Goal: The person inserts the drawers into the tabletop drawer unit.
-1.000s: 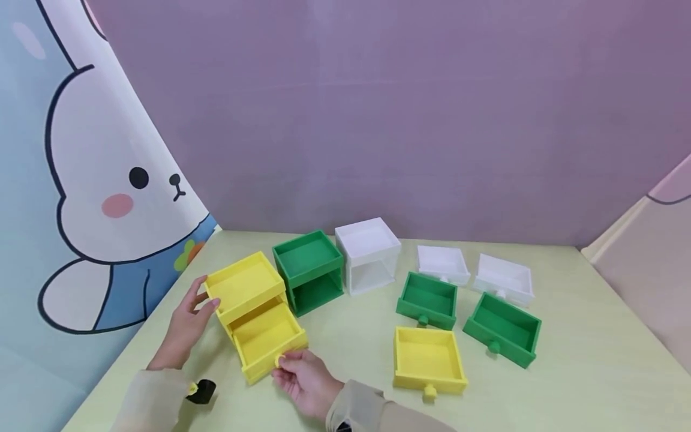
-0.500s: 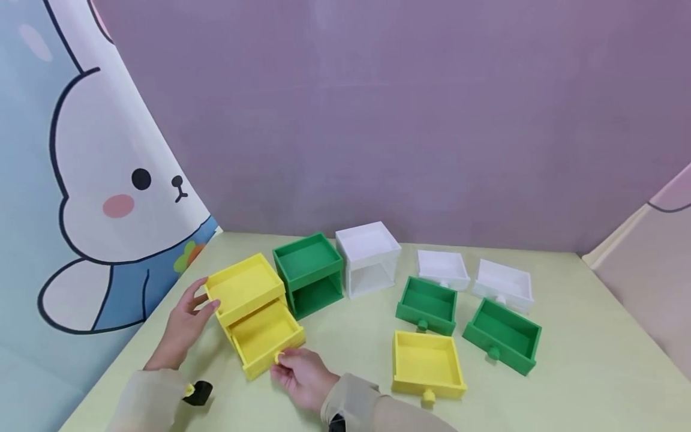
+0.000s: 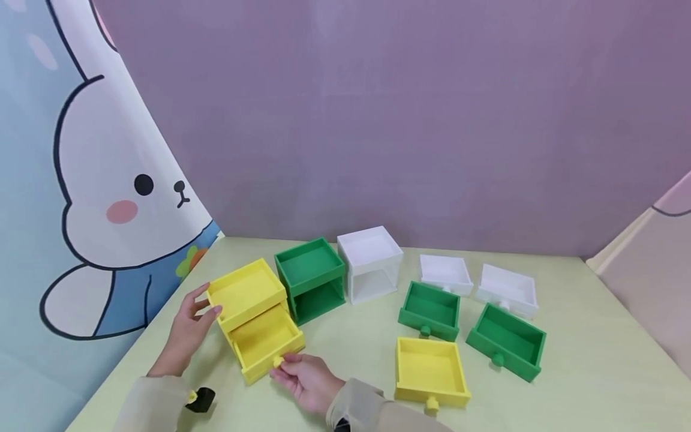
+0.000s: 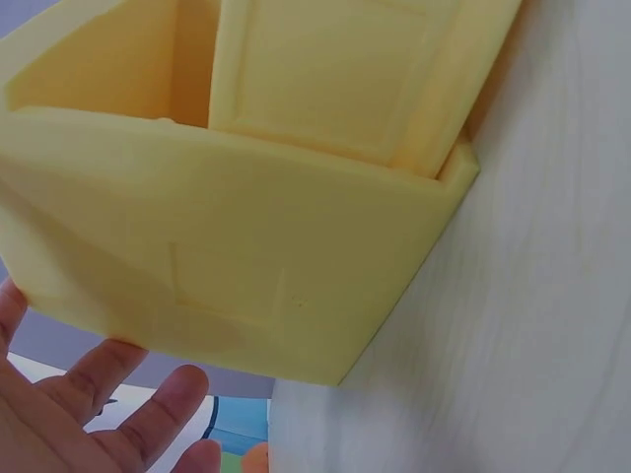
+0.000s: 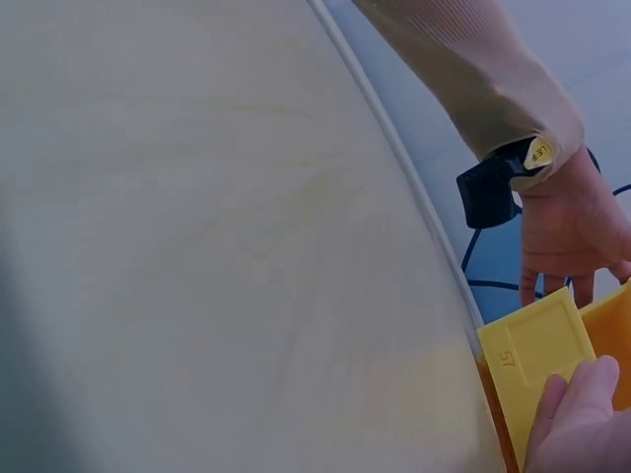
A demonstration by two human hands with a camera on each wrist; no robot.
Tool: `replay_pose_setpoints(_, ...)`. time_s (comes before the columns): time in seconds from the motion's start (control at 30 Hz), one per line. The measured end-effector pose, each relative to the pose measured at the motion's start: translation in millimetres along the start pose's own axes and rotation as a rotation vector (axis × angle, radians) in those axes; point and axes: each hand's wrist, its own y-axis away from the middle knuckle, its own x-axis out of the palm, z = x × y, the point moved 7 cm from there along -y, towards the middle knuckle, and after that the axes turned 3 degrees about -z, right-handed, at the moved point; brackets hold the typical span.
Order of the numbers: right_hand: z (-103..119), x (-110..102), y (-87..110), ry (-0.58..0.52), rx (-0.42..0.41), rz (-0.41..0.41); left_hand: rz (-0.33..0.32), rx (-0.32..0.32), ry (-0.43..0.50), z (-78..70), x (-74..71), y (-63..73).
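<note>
A yellow cabinet stands at the left of the table, its top a shallow tray. My left hand holds its upper left side, thumb at the front corner and fingers farther back. From the cabinet's lower opening juts a yellow drawer, partly inside and a little aslant. My right hand pinches the round knob on the drawer's front. In the left wrist view, the drawer sits within the cabinet's side wall. The drawer front also shows in the right wrist view.
A green cabinet and a white cabinet stand behind, to the right, with open fronts. Farther right lie a second yellow drawer, two green drawers and two white drawers.
The yellow drawer has slid slightly farther into the yellow cabinet, with my right hand on its knob. My left hand keeps its hold. The head view has shifted a little.
</note>
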Motion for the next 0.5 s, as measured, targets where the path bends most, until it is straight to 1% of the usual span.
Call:
replay_pose_setpoints(0.1, -1.8, 1.6, -0.2, 0.021, -0.011, 0.006, -0.008, -0.002, -0.002, 0.3, -1.1, 1.4)
replay_pose_setpoints(0.3, 0.1, 5.4, 0.7, 0.037, -0.030, 0.014, -0.003, -0.005, -0.004, -1.0, -1.0, 1.9)
replay_pose_setpoints(0.5, 5.7, 6.1, -1.6, 0.034, -0.058, -0.016, 0.006, -0.007, 0.004, -2.0, 1.3, 0.8)
